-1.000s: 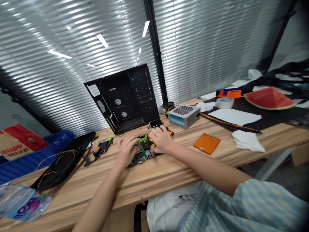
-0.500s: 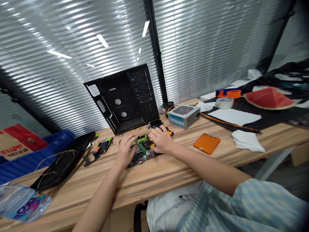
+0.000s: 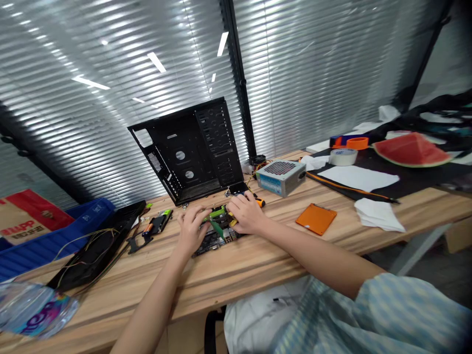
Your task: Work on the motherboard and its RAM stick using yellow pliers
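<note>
A motherboard (image 3: 209, 245) lies on the wooden table between my hands. Above it a thin green circuit board (image 3: 217, 227) stands tilted, with a bright green part (image 3: 219, 211) behind it. My left hand (image 3: 191, 227) reaches in from the left, thumb and fingers closed at the green circuit board's left end. On the other side my right hand (image 3: 246, 213) rests with curled fingers over the motherboard's right part. A small yellow piece (image 3: 232, 222) shows under its fingertips, and what these fingers hold is hidden. An orange-handled tool (image 3: 260, 202) lies just behind my right hand.
Behind the motherboard stands an open black computer case (image 3: 195, 147). A power supply (image 3: 280, 178) and an orange plate (image 3: 316, 219) lie to the right, beyond them tape (image 3: 342, 157) and a watermelon slice (image 3: 411, 150). At left are a blue bin (image 3: 84, 221), a black panel (image 3: 88, 260) and a bottle (image 3: 37, 309).
The green circuit board tilts slightly differently between my hands. My left fingers have shifted a little, while my right hand stays nearly in place.
</note>
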Available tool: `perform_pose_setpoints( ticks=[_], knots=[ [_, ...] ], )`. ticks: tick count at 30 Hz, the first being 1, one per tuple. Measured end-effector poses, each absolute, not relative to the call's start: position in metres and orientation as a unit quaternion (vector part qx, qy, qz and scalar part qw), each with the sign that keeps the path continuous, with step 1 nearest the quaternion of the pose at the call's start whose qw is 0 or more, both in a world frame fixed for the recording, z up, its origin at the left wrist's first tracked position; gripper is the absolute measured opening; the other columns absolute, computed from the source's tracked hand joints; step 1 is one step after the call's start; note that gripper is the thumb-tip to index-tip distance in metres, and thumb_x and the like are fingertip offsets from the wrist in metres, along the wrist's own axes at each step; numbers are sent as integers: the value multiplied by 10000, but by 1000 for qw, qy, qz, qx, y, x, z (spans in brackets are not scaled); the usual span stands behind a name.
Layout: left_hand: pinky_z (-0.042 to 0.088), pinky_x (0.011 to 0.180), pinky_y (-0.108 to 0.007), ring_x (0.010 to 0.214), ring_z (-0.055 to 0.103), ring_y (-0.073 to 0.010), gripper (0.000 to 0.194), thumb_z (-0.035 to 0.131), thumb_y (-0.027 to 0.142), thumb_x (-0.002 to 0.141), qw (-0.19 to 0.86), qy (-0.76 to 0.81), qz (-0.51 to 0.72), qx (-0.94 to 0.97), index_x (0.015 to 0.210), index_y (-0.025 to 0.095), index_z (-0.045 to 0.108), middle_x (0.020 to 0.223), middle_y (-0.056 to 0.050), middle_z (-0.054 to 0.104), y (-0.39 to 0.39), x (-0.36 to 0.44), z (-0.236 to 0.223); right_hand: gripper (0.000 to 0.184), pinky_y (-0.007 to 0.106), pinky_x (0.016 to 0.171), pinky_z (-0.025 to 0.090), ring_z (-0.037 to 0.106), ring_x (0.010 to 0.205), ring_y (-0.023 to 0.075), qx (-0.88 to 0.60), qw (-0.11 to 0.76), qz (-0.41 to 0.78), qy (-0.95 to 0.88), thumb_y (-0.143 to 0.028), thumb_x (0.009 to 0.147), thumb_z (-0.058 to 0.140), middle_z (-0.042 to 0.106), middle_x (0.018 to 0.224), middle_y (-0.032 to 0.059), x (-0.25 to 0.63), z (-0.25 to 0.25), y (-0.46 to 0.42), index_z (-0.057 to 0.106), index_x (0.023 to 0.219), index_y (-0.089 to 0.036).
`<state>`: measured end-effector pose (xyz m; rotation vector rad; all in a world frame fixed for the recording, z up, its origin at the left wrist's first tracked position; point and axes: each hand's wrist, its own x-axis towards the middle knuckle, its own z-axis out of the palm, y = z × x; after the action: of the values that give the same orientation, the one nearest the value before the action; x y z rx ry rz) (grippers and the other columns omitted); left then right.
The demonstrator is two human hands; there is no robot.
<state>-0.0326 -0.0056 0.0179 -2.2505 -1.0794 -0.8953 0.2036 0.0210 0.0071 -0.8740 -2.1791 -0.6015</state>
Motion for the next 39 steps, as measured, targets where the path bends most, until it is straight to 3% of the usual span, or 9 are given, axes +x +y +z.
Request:
perform_pose_setpoints(
  ticks=[25,39],
  knots=[
    [261,970,-416,1179,543,-248,356,554,218,882,233,-395,-322,-829,1236,253,541,1259,-101,610,-7,-30,16,286,428,871,220,407,876,242,-304,372,-268,-835,-347,757,587,593,931,104,203,4,23,605,953,-140],
    [243,969,-437,1150,565,-251,286,519,166,897,252,-381,-329,-826,1160,241,603,1147,-69,690,-6,-31,19,268,405,842,224,395,861,243,-322,358,-247,-841,-346,729,592,569,903,99,205,9,20,594,915,-152]
  ],
)
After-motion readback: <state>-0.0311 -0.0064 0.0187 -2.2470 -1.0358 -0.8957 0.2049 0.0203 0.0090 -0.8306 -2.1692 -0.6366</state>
